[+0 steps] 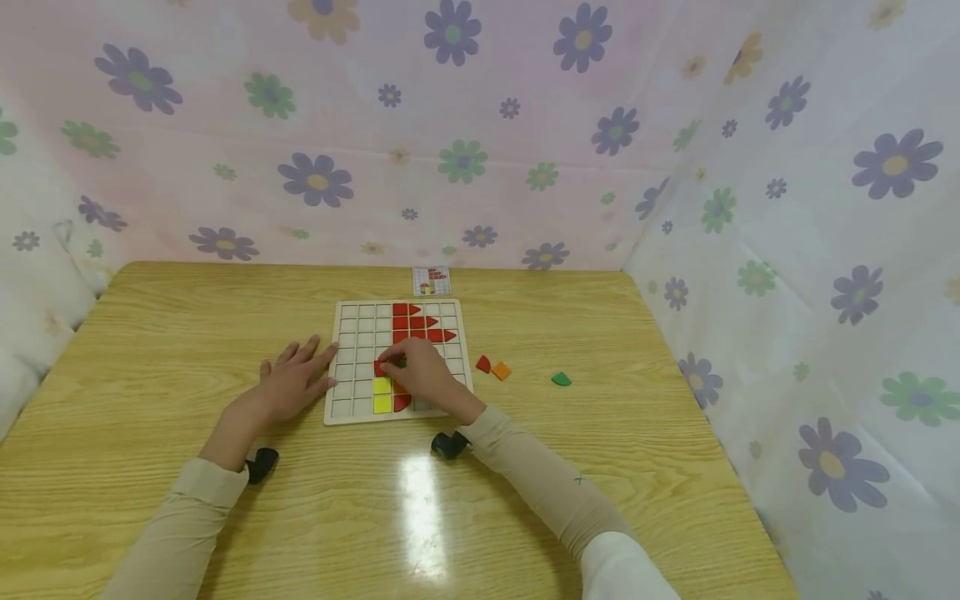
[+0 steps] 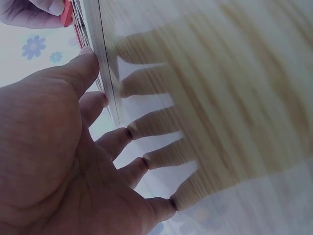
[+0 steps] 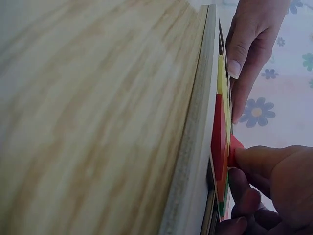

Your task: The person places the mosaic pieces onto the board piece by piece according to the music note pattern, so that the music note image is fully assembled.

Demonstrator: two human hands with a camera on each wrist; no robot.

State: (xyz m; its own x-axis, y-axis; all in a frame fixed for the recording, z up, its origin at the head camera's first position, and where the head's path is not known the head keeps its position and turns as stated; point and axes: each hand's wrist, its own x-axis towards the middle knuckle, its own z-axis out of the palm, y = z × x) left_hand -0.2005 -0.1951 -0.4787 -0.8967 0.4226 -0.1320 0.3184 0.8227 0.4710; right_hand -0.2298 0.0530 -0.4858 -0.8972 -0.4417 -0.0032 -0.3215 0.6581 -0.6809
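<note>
A wooden grid board (image 1: 348, 418) lies on the table. My right hand (image 1: 427, 373) pinches a small red tile (image 1: 379, 367) between thumb and fingers, over a cell just above two yellow square tiles (image 1: 382, 404). In the right wrist view the same red tile (image 3: 235, 144) looks tilted at the fingertips. Beside the yellow tiles sits a rounded red tile (image 1: 402, 403); orange and green tiles nearby are partly hidden under the hand. Rows of red tiles (image 1: 418, 322) with pointed ends fill upper cells. My left hand (image 1: 292, 387), fingers spread, touches the board's left edge.
Right of the board lie a red quarter-circle tile (image 1: 483, 364), an orange square tile (image 1: 502, 371) and a green quarter-circle tile (image 1: 561, 379). A small pattern card (image 1: 431, 281) lies behind the board. Flower-printed curtains (image 1: 465, 117) surround the wooden table (image 1: 315, 533).
</note>
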